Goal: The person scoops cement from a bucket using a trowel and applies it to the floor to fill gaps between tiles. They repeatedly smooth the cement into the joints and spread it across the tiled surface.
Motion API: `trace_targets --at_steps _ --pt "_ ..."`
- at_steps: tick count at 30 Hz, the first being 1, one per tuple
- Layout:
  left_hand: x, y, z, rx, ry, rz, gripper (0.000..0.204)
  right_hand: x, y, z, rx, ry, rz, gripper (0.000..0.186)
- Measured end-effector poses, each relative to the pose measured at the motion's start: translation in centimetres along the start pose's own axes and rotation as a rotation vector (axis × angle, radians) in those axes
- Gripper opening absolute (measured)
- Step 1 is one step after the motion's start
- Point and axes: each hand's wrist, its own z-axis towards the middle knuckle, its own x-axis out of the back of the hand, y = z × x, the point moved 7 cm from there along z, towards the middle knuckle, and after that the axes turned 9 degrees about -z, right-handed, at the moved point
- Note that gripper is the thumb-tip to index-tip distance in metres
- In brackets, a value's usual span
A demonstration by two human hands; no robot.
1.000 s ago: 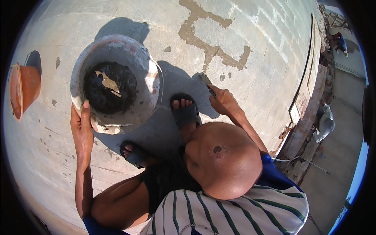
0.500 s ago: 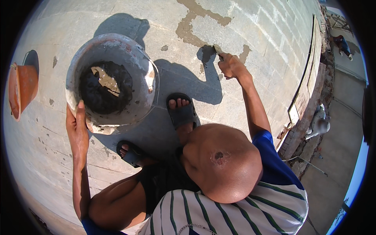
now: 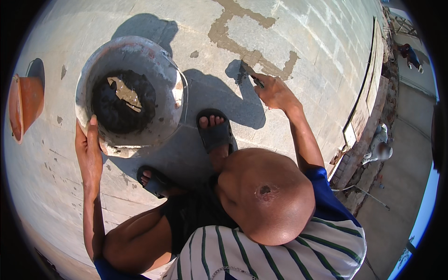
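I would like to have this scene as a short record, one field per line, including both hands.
Left hand: thumb over the rim of a large grey bucket
Right hand: grips a small trowel
Trowel blade: at the near edge of a grey-brown smear; contact unclear
Bucket contents: dark, wet-looking mix, partly sunlit
Far left: orange bucket
Feet: dark open-toed sandals
Background, right: two people
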Motion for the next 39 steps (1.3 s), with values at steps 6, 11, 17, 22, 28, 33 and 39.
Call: trace_targets --at_steps 6,11,17,22,28,33,39 --pt "-0.2 0.8 -0.4 0.024 -0.003 0.007 0.060 3.5 -1.3 5.5 0.084 0.112 -0.245 0.046" --pt "0.3 0.0 -0.2 0.047 0.033 0.005 0.059 0.8 0.1 6.2 0.145 0.161 -0.254 0.047" --pt "0.5 -0.5 -0.1 0.054 0.056 0.033 0.060 -1.9 0.1 2.7 0.117 0.069 -0.208 0.047" --pt "0.2 -0.4 0.0 0.018 0.023 0.033 0.060 -3.7 0.3 -0.3 0.173 0.008 -0.152 0.046" --pt "0.4 -0.6 -0.1 0.065 0.004 0.018 0.061 -4.8 2.4 -2.3 0.205 0.093 -0.247 0.052" --pt "0.8 -0.9 -0.1 0.050 0.055 0.073 0.061 -6.8 5.9 -0.7 0.424 0.325 -0.535 0.060" --pt "0.2 -0.2 -0.4 0.022 0.014 -0.008 0.057 -7.3 8.9 -1.8 0.373 0.153 -0.466 0.061"
